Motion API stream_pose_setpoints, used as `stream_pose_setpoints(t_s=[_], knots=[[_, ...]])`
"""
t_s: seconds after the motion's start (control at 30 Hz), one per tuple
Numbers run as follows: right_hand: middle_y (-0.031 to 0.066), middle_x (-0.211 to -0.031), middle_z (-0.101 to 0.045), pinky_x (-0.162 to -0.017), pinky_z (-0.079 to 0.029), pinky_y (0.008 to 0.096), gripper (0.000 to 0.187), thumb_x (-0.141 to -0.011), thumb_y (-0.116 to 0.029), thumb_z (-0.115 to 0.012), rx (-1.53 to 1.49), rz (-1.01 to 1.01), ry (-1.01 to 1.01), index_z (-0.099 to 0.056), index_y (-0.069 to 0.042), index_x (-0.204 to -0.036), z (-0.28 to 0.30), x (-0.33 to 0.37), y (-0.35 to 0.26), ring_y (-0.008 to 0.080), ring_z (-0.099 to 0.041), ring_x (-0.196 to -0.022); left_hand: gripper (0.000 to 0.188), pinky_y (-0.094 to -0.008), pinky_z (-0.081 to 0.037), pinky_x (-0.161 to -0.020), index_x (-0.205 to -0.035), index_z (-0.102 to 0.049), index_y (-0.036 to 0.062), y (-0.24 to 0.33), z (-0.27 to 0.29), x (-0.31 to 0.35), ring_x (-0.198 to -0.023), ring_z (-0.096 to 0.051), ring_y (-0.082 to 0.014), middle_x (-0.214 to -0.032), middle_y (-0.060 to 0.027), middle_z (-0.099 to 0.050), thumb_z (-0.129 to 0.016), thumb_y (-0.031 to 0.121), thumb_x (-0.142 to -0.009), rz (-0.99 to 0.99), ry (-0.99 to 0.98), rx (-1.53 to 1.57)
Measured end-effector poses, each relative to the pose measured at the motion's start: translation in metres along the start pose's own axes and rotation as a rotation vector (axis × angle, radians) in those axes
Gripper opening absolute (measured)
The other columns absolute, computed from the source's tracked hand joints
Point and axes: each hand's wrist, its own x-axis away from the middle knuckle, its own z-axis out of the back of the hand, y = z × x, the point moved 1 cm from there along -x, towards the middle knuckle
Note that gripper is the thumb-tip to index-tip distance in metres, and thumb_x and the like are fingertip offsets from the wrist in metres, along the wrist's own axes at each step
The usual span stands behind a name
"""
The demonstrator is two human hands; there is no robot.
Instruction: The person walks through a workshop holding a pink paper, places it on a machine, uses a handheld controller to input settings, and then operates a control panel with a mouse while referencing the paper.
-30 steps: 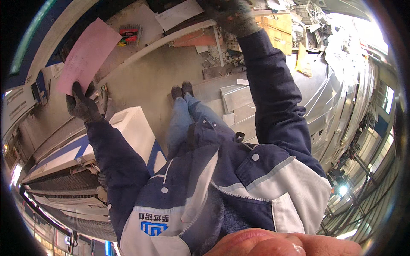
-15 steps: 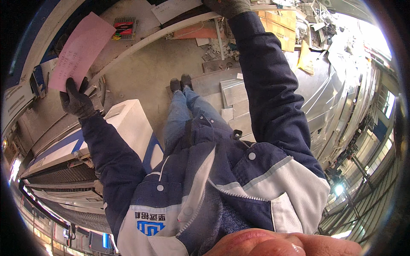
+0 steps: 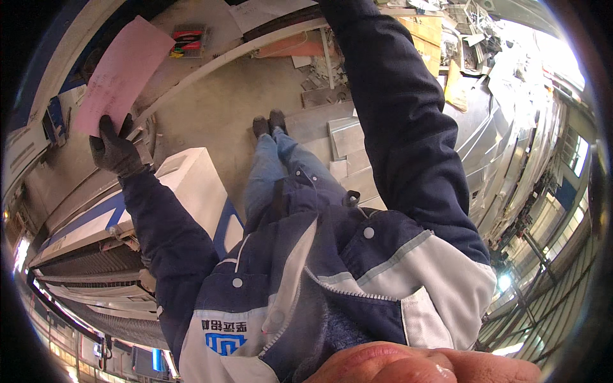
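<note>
A long pink sheet of paper with faint handwriting is pinched at its lower edge by my left hand, which wears a dark grey glove. The thumb lies over the sheet, and the other fingers are partly hidden behind it. My right arm, in a dark blue sleeve, stretches up past the top edge of the picture. The right hand lies beyond that edge, so its fingers and anything in them cannot be seen. Near where the arm leaves the picture is a white paper sheet on the work surface.
A clear-lidded case with red and black contents sits beyond the pink paper. A white and blue machine housing stands beside my left arm. Flat metal sheets lie right of my legs. Cardboard boxes and a yellow envelope are further right.
My right arm has reached further up and slightly left, taking the gloved hand out of the picture. The left hand and pink paper have barely moved.
</note>
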Motion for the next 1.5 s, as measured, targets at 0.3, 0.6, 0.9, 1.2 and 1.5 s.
stream_pose_setpoints(t_s=[0.3,0.6,0.9,1.2,1.5], knots=[[0.0173,-0.130,-0.067,-0.100,-0.050,0.0522,0.038,-0.091,-0.033,-0.064,-0.063,0.425,-0.241,-0.072,-0.011,-0.120,0.038,0.085,-0.015,0.0390,-0.061,-0.122,0.040,-0.0364,-0.066,-0.065,-0.126,-0.066,-0.0068,-0.002,0.001,0.002,-0.078,-0.075,-0.0297,-0.111,-0.0192,-0.073,-0.071,0.021,-0.098,0.006,-0.023,-0.005],[0.0068,-0.147,-0.060,-0.118,-0.037,0.0454,0.068,-0.095,-0.072,-0.053,0.079,0.135,-0.375,-0.065,-0.021,-0.139,0.043,0.113,-0.019,0.0304,-0.053,-0.138,0.045,-0.0384,-0.064,-0.072,-0.128,-0.064,-0.0057,-0.009,0.005,-0.003,-0.089,-0.073,-0.0279,-0.114,-0.0171,-0.071,-0.074,0.025,-0.097,-0.007,-0.029,-0.013],[0.0153,-0.137,-0.063,-0.110,-0.042,0.0527,0.049,-0.091,-0.038,-0.070,-0.373,-0.356,-0.286,-0.064,-0.022,-0.136,0.043,0.087,0.067,0.0387,-0.055,-0.129,0.046,-0.0382,-0.066,-0.071,-0.131,-0.063,-0.0051,-0.005,0.005,-0.002,-0.090,-0.073,-0.0297,-0.119,-0.0188,-0.069,-0.073,0.024,-0.096,0.066,-0.035,-0.032],[0.0271,-0.121,-0.070,-0.099,-0.052,0.0482,0.052,-0.099,-0.048,-0.049,0.362,-0.446,0.045,-0.074,-0.007,-0.119,0.056,0.053,0.103,0.0413,-0.068,-0.116,0.043,-0.0370,-0.065,-0.072,-0.127,-0.065,-0.0047,-0.005,0.003,0.001,-0.089,-0.073,-0.0282,-0.116,-0.0170,-0.070,-0.075,0.022,-0.096,0.035,-0.010,-0.032],[0.0278,-0.127,-0.065,-0.104,-0.048,0.0513,0.050,-0.094,-0.037,-0.055,0.066,-0.572,-0.253,-0.063,-0.006,-0.132,0.056,0.061,0.116,0.0452,-0.061,-0.121,0.041,-0.0350,-0.065,-0.072,-0.127,-0.066,-0.0060,0.000,-0.003,0.005,-0.085,-0.073,-0.0244,-0.113,-0.0151,-0.072,-0.072,0.023,-0.099,-0.023,-0.031,0.028]])
